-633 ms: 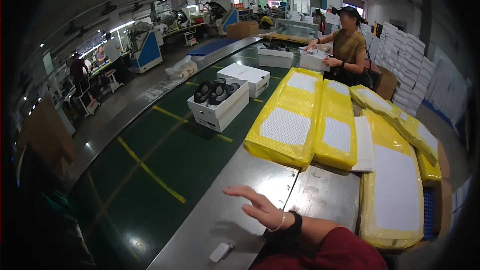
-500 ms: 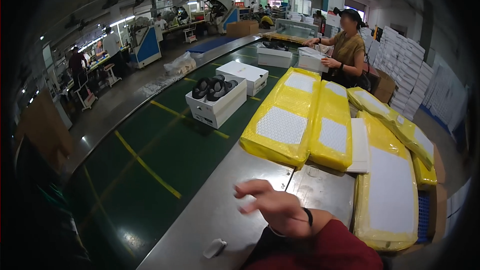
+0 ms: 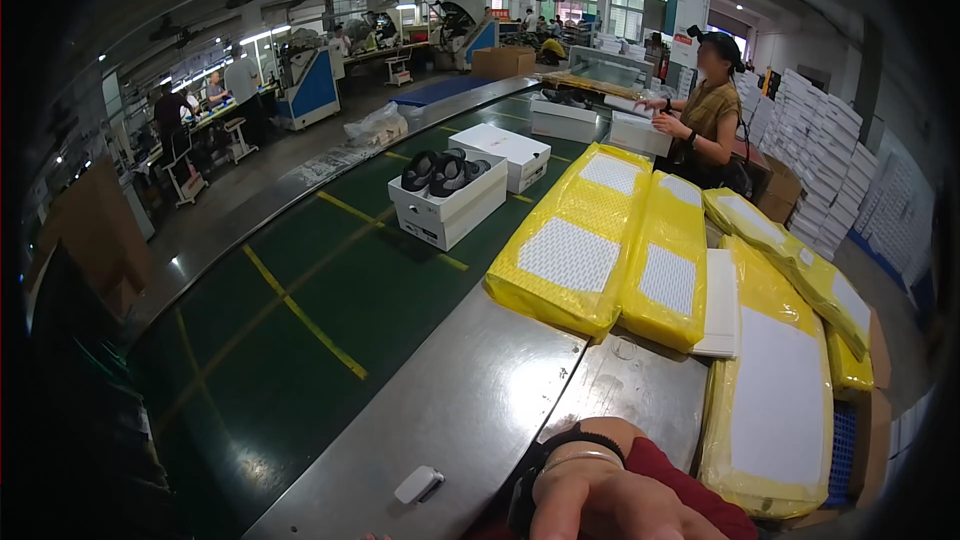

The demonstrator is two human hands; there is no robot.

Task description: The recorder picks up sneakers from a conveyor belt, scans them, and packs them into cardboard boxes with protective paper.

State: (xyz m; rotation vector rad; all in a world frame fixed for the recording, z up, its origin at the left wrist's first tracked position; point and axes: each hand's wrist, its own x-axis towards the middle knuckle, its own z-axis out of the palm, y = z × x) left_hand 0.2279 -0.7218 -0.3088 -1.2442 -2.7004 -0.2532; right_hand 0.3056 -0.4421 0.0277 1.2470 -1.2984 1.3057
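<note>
My right hand point(image 3: 620, 502) is at the lower edge, its wrist bent back toward me beneath a black band and a pale bangle. Its thumb and fingers look apart, though the frame cuts off their tips, and I see nothing held. A red sleeve covers the forearm. Left of this hand, on the metal tabletop point(image 3: 470, 380), lies a small white oblong plastic object point(image 3: 418, 485). My left hand is out of view, apart from a possible sliver of skin at the bottom edge. Yellow-wrapped packs point(image 3: 565, 250) with white panels lie beyond my right hand.
On the green conveyor belt point(image 3: 230, 340) stand an open white shoebox point(image 3: 450, 210) with dark shoes and a closed white box point(image 3: 500, 153). A person in a brown top point(image 3: 715, 105) handles another box point(image 3: 640, 133) at the far right. White boxes point(image 3: 815, 160) are stacked behind.
My right hand has drawn back from over the metal tabletop to the lower edge, bending toward me. The view has shifted slightly. The boxes' places on the belt look much the same.
</note>
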